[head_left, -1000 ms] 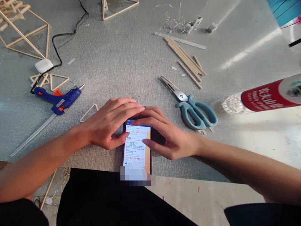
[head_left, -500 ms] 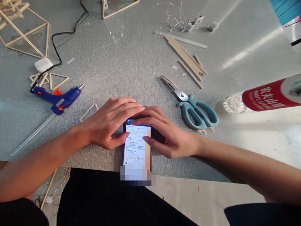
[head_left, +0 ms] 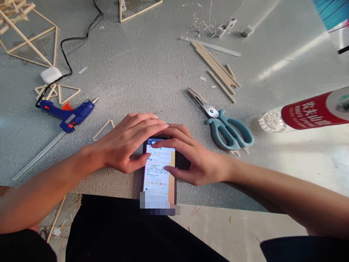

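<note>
A lit smartphone [head_left: 158,174] lies face up at the table's front edge, its lower end blurred out by pixelation. My left hand [head_left: 133,140] arches over the phone's upper left, fingers stretched out and thumb tip at the screen's left side. From the right comes my right hand [head_left: 193,156], its fingers apart and reaching over the top of the phone. Its thumb is over the screen's right part. The fingertips of both hands meet or overlap above the phone. Neither hand is wrapped round it.
Left of my hands are a blue glue gun [head_left: 71,115] with a glue stick and small wooden triangles [head_left: 69,95]. Scissors [head_left: 225,127], thin wooden sticks [head_left: 214,65] and a red-labelled bottle [head_left: 313,109] are on the right. A wooden stick frame [head_left: 32,40] stands at far left.
My right thumb has slid slightly down the screen, and my right index finger has shifted a little. My left hand and the phone are almost unmoved.
</note>
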### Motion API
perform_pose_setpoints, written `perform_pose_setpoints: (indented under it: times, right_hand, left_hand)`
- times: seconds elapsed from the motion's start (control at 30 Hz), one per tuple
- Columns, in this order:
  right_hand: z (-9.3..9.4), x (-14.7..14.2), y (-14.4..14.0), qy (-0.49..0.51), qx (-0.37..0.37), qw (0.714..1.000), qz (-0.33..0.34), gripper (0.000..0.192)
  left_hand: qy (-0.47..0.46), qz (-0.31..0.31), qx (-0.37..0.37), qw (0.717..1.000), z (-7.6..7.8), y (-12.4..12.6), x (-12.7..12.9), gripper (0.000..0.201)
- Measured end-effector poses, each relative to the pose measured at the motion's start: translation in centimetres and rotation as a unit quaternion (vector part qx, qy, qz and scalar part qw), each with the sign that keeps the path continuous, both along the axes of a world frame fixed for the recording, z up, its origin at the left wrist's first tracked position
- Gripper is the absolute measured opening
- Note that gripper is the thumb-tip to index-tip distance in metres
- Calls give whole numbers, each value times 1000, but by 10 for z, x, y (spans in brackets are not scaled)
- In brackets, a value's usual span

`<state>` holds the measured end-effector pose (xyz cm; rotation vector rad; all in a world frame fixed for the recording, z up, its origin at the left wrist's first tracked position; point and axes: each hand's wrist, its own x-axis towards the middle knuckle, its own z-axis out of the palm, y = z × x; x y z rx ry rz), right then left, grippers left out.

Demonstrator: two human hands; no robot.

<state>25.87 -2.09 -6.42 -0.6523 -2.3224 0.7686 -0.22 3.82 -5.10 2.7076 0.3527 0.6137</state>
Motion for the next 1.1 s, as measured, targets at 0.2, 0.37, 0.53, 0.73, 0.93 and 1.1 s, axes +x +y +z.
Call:
perform_pose_setpoints:
  times: [0.2, 0.37, 0.53, 0.73, 0.93, 1.1]
  right_hand:
    - [0, 1, -4, -45, 21, 998, 30, 75]
    - [0, 1, -4, -45, 15, 998, 32, 78]
    - [2, 2, -1, 0, -15, 1000, 26, 64]
    - [-1, 1, 0, 4, -15, 1000, -11, 54]
    - [0, 0, -1, -16, -2, 1000, 18, 66]
    - [0, 1, -1, -16, -3, 1000, 17, 66]
  left_hand:
    - [-5, 0, 4, 1000, 0, 0, 0, 66]
    - [-5, 0, 5, 1000, 1, 0, 1, 66]
    - [-2, 1, -1, 1000, 0, 0, 0, 67]
    - [-3, -3, -9, 1000, 0, 1, -1, 65]
    - [-11, -18, -35, 999, 0, 3, -2, 66]
    - [-14, -20, -36, 999, -1, 3, -2, 66]
